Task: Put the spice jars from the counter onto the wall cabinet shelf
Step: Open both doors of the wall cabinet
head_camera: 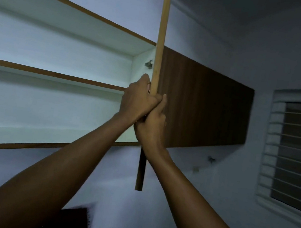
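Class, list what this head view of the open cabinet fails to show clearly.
- Spice jars and counter: none in the head view.
- Cabinet door: seen edge-on, its top cut by the frame.
- Left hand and right hand: overlapping on the door edge.
- Dark shapes at bottom: blurred, unidentifiable.

We have one view only, from the head, tilted up at the cabinet (55,59) and its door (162,36) edge-on. It sits close, both forearms reaching in from below.
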Available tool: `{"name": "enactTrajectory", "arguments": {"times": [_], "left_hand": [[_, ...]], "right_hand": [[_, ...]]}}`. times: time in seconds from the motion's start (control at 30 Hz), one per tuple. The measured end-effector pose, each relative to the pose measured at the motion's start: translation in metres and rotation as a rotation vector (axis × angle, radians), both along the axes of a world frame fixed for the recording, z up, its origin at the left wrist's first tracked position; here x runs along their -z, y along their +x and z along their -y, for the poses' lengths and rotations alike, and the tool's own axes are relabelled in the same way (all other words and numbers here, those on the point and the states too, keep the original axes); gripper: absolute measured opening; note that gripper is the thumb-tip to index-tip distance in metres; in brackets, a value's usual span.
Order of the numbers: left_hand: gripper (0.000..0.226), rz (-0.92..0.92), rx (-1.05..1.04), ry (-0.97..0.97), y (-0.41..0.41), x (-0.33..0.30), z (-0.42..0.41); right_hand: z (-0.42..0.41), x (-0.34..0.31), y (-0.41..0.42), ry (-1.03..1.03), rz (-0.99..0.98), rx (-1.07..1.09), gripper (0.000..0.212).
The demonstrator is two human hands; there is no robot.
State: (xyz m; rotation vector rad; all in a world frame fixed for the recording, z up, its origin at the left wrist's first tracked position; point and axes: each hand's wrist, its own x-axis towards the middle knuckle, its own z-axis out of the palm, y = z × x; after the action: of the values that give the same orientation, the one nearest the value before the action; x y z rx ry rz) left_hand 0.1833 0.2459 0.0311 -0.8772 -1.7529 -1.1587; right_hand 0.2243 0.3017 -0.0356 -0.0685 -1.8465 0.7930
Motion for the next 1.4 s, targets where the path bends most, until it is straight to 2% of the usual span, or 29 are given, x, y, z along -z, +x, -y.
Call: {"name": "enactTrajectory", "arguments": {"times": [0.07, 0.23, 0.33, 0.67, 0.83, 0.93, 1.07, 1.17, 1.27, 1.33, 1.4], "left_hand": [[0.037, -0.024, 0.012, -0.012, 0.016, 0.000, -0.029], [0.037, -0.024, 0.013, -0.039, 0.040, 0.003, -0.101], [0.042, -0.054, 0.051, -0.027, 0.047, 0.005, -0.140], [0.026, -0.072, 0.214, -0.078, 0.037, 0.017, -0.231], [0.029, -0.073, 0.241, -0.049, 0.025, 0.022, -0.240], [0.028, -0.111, 0.303, -0.032, 0.022, 0.022, -0.236], [0.020, -0.124, 0.457, 0.001, 0.005, 0.038, -0.215], [0.017, -0.082, 0.484, 0.035, -0.019, 0.074, -0.190], [0.025, -0.023, 0.475, 0.004, -0.044, 0.119, -0.159], [0.033, 0.047, 0.459, -0.032, -0.062, 0.149, -0.132], [0.040, 0.141, 0.428, -0.047, -0.078, 0.180, -0.101]], "right_hand": [[-0.027, 0.000, 0.015, -0.037, -0.034, -0.029, 0.092], [-0.098, 0.003, 0.037, -0.056, -0.109, -0.066, 0.042], [-0.142, 0.003, 0.044, -0.091, -0.088, -0.071, 0.038], [-0.254, -0.001, 0.044, -0.131, 0.010, 0.023, 0.028], [-0.264, 0.002, 0.038, -0.145, 0.001, -0.003, 0.034], [-0.252, 0.003, 0.039, -0.179, -0.079, 0.020, 0.040], [-0.217, 0.018, 0.035, -0.134, -0.347, 0.223, 0.055], [-0.192, 0.040, 0.018, -0.064, -0.394, 0.340, 0.074], [-0.174, 0.063, 0.002, 0.059, -0.462, 0.456, 0.080], [-0.154, 0.084, -0.017, 0.128, -0.473, 0.314, 0.080], [-0.126, 0.111, -0.037, 0.089, -0.366, 0.103, 0.079]]}}
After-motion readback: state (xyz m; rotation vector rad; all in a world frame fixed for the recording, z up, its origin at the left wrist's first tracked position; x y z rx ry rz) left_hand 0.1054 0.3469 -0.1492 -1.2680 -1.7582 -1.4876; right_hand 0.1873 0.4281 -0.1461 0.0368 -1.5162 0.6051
